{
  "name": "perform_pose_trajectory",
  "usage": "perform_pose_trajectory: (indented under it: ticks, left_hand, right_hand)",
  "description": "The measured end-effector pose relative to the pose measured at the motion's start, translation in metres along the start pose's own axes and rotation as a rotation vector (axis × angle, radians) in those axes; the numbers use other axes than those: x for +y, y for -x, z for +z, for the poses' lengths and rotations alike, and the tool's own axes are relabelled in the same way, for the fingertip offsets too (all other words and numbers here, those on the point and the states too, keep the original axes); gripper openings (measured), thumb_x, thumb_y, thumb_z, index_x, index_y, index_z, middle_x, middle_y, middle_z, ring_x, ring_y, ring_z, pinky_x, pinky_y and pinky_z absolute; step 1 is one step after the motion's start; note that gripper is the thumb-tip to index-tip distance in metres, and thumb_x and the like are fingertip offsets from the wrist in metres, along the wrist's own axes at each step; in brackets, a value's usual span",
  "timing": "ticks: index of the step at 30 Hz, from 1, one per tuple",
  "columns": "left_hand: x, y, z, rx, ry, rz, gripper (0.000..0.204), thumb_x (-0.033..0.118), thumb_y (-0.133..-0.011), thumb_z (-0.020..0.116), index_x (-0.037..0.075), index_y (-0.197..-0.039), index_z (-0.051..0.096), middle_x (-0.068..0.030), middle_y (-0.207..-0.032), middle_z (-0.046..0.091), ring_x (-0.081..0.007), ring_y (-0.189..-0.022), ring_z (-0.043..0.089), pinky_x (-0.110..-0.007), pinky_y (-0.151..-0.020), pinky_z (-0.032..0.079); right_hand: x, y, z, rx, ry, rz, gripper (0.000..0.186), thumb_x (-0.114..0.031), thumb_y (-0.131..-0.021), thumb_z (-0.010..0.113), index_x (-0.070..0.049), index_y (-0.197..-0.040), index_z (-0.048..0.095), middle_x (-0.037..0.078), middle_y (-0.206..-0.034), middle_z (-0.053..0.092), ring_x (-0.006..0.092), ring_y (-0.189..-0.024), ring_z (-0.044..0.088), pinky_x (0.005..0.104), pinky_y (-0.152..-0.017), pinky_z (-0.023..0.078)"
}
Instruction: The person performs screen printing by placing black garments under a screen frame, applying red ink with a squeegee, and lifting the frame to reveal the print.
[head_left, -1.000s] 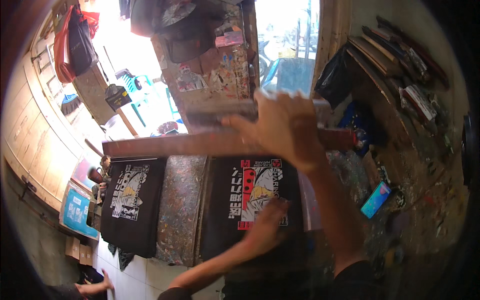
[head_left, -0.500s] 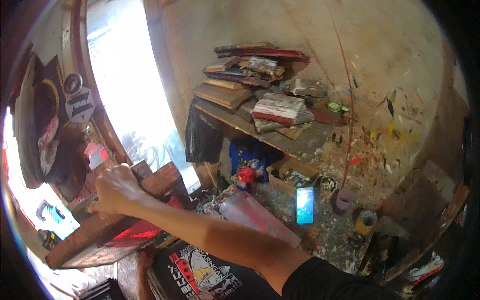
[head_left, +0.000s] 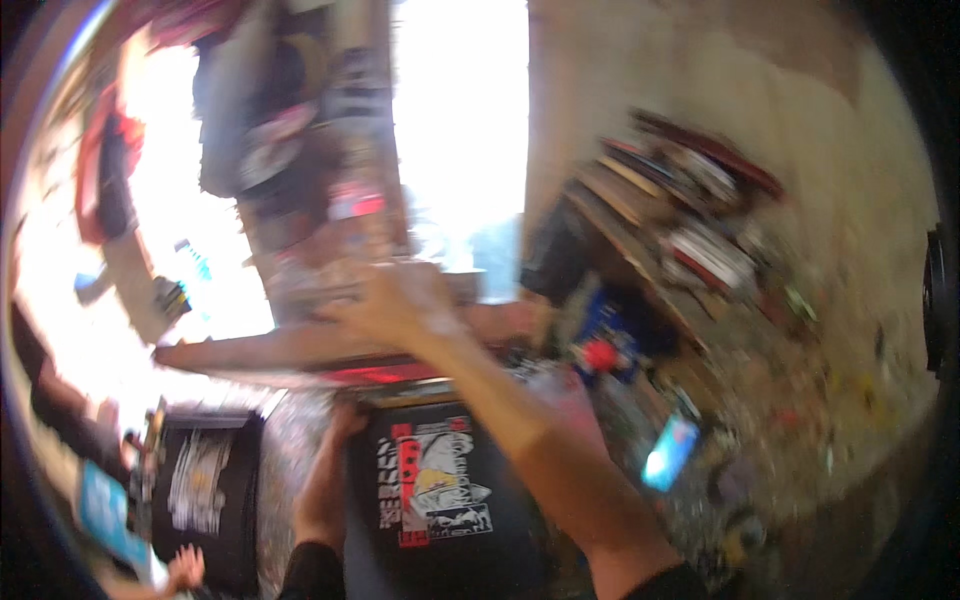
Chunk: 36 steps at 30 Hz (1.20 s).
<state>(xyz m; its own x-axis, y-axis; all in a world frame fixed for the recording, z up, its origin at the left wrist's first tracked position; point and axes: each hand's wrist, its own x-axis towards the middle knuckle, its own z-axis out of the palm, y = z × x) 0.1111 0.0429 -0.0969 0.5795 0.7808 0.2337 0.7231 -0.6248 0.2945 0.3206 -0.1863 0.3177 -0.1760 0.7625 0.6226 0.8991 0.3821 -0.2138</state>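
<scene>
Right hand [head_left: 395,305] is resting, fingers bent, atop wooden frame [head_left: 250,352]; left hand [head_left: 348,416] is lying just below. Cannot tell either grip. Frame is sitting beyond black cloth [head_left: 440,490] bearing red-and-white lettering. Red bag [head_left: 94,170] is hanging left, contents hidden.

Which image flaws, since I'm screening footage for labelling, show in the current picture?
Head view, top: glare bleaches the tall opening; head view, middle and right: blur smears the right hand and stacked boards; head view, edges: dark vignetting, bluish fringe upper left.
</scene>
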Motion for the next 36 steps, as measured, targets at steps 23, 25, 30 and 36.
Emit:
perform_pose_trajectory:
  ticks: [23, 25, 30, 36]
  left_hand:
    - [0.186, 0.289, -0.264, 0.604, 0.092, -0.349, 0.045, 0.02, -0.096, 0.063, 0.003, -0.137, 0.054, -0.022, -0.132, 0.059, -0.0384, -0.123, 0.058, -0.052, -0.105, 0.045]
    - [0.312, 0.24, -0.18, 0.199, 0.347, 0.109, 0.047, 0.03, -0.096, 0.065, 0.008, -0.136, 0.058, -0.0202, -0.137, 0.058, -0.0382, -0.127, 0.055, -0.053, -0.108, 0.042]
    - [0.396, 0.231, -0.084, 0.278, 0.322, 0.598, 0.048, 0.037, -0.097, 0.065, 0.009, -0.136, 0.061, -0.0189, -0.141, 0.058, -0.0368, -0.132, 0.054, -0.051, -0.111, 0.041]
    - [0.216, 0.287, -0.097, 0.052, 0.384, -0.058, 0.054, 0.026, -0.087, 0.075, 0.01, -0.136, 0.062, -0.0231, -0.139, 0.057, -0.0426, -0.134, 0.051, -0.052, -0.113, 0.041]
  right_hand:
    - [0.012, -0.061, -0.046, -0.062, 0.095, 0.002, 0.074, -0.079, -0.079, 0.064, -0.006, -0.072, 0.077, 0.014, -0.064, 0.069, 0.0278, -0.066, 0.071, 0.0417, -0.073, 0.055]
    - [0.017, -0.056, -0.043, -0.069, 0.066, 0.02, 0.073, -0.079, -0.079, 0.064, -0.007, -0.07, 0.077, 0.013, -0.063, 0.069, 0.0275, -0.065, 0.07, 0.0416, -0.073, 0.055]
    - [-0.013, -0.05, -0.038, 0.007, 0.027, -0.043, 0.073, -0.079, -0.078, 0.065, -0.008, -0.069, 0.078, 0.013, -0.06, 0.067, 0.0274, -0.062, 0.069, 0.0413, -0.073, 0.054]
    - [0.012, -0.072, -0.034, -0.024, 0.049, -0.053, 0.076, -0.078, -0.078, 0.067, -0.003, -0.077, 0.078, 0.017, -0.067, 0.07, 0.0293, -0.069, 0.071, 0.0415, -0.076, 0.054]
